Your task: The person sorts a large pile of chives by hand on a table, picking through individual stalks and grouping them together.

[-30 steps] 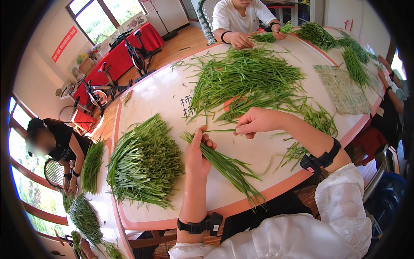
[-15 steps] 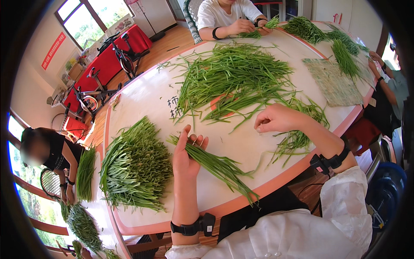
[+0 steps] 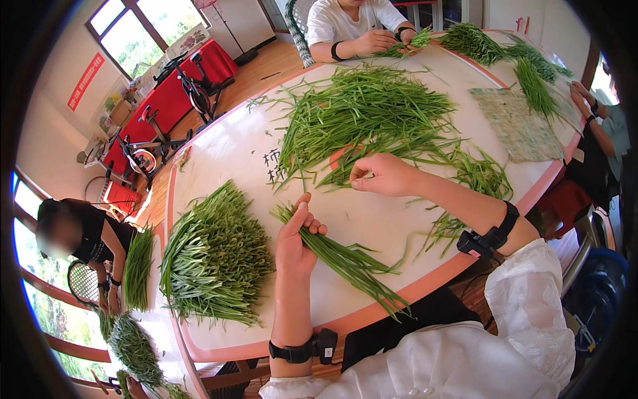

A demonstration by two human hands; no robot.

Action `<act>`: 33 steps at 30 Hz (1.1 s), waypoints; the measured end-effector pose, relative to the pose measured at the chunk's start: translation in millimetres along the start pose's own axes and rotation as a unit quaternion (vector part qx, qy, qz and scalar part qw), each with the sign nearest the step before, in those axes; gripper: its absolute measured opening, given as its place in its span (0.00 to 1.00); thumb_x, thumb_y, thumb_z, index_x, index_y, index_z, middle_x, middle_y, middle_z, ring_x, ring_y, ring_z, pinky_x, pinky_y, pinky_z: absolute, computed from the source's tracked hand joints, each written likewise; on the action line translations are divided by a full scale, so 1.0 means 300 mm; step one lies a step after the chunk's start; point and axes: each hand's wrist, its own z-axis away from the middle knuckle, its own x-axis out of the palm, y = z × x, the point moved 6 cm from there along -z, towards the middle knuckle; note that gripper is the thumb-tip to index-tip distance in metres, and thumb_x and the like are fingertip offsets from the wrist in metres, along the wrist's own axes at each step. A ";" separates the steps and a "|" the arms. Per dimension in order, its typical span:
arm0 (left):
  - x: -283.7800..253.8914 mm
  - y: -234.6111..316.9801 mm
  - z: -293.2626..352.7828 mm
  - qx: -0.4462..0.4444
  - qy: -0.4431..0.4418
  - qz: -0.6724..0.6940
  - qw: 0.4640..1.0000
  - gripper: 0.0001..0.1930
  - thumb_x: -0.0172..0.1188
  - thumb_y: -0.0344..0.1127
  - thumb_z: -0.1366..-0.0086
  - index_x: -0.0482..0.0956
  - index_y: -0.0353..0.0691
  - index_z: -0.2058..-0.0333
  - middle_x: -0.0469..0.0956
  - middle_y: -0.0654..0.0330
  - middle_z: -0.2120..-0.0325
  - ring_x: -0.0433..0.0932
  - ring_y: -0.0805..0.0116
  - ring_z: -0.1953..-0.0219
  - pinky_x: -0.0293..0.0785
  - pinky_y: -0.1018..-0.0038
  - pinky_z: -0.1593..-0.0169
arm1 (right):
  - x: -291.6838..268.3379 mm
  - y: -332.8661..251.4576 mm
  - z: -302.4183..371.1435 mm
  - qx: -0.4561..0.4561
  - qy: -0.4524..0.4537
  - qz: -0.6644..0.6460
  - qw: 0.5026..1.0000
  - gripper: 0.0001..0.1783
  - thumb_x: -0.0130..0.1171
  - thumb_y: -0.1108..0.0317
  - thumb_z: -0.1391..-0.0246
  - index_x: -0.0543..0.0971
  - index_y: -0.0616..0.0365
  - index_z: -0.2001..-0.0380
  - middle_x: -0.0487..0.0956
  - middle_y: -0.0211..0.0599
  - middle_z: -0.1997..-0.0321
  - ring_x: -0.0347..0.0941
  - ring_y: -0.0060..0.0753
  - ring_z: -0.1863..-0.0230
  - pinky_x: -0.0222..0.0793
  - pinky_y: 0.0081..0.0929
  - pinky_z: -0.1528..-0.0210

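My left hand is closed around a slim bundle of long, chive-like green stalks, whose leafy ends slant down to the right toward the table edge. My right hand hovers at the near side of a large loose heap of green stalks, its thumb and fingers pinched together. Whether a stalk is between them I cannot make out. Left of my left hand lies a big, neatly stacked pile of stalks. Looser strands are scattered beyond my right forearm.
The white table has a pink-orange border. Across it a person in white handles a small bunch. A mat and more bunches lie at the far right, near another person's hands. Someone in black works at the left.
My right hand has moved left, toward the heap's near side and closer to my left hand. The fingers of my left hand have curled more tightly around the bundle.
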 end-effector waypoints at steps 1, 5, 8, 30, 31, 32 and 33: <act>0.006 -0.001 0.000 -0.001 -0.002 -0.012 1.000 0.18 0.53 0.32 0.39 0.66 0.38 0.50 0.58 0.70 0.83 0.59 0.79 0.80 0.64 0.79 0.72 | 0.005 -0.010 -0.006 0.029 -0.021 -0.088 0.995 0.08 0.56 0.65 0.51 0.75 0.58 0.70 0.76 0.31 0.71 0.70 0.22 0.66 0.65 0.21 0.65; 0.024 -0.009 0.013 0.000 -0.015 -0.071 0.997 0.16 0.54 0.33 0.40 0.69 0.36 0.53 0.59 0.70 0.83 0.59 0.78 0.80 0.63 0.76 0.72 | 0.080 -0.042 -0.036 0.027 -0.079 -0.209 0.974 0.11 0.56 0.65 0.51 0.75 0.63 0.69 0.77 0.28 0.74 0.69 0.15 0.74 0.65 0.17 0.72; 0.039 -0.020 0.017 0.003 -0.031 -0.074 0.997 0.16 0.55 0.34 0.40 0.70 0.35 0.55 0.59 0.70 0.83 0.60 0.78 0.80 0.64 0.76 0.72 | 0.121 -0.063 -0.047 0.021 -0.099 -0.237 0.966 0.10 0.56 0.65 0.51 0.75 0.62 0.69 0.77 0.29 0.73 0.70 0.16 0.73 0.65 0.17 0.71; 0.003 0.034 0.008 0.052 -0.001 -0.005 0.999 0.12 0.53 0.35 0.38 0.70 0.38 0.58 0.60 0.69 0.82 0.60 0.78 0.79 0.63 0.79 0.73 | -0.097 -0.002 0.247 0.177 -0.163 -0.003 0.971 0.13 0.55 0.61 0.48 0.78 0.60 0.67 0.74 0.25 0.78 0.67 0.15 0.77 0.67 0.17 0.73; 0.001 0.032 0.006 0.050 0.002 -0.002 0.999 0.11 0.53 0.35 0.38 0.70 0.38 0.58 0.61 0.69 0.82 0.60 0.78 0.79 0.64 0.78 0.73 | -0.111 0.009 0.259 0.173 -0.142 -0.030 0.974 0.13 0.55 0.61 0.48 0.78 0.61 0.67 0.74 0.24 0.79 0.66 0.15 0.77 0.66 0.17 0.74; -0.002 0.031 0.004 0.048 0.004 0.001 0.999 0.11 0.53 0.35 0.38 0.71 0.38 0.58 0.62 0.68 0.81 0.61 0.77 0.79 0.65 0.78 0.72 | -0.122 0.022 0.268 0.169 -0.121 -0.057 0.977 0.14 0.56 0.61 0.48 0.78 0.61 0.67 0.73 0.24 0.79 0.65 0.14 0.78 0.66 0.17 0.74; -0.007 0.032 0.003 0.047 0.001 0.004 0.999 0.11 0.53 0.35 0.38 0.71 0.38 0.59 0.63 0.67 0.80 0.62 0.76 0.78 0.66 0.77 0.71 | -0.132 0.036 0.274 0.164 -0.100 -0.083 0.978 0.14 0.56 0.61 0.48 0.78 0.61 0.67 0.73 0.23 0.80 0.64 0.14 0.79 0.65 0.17 0.75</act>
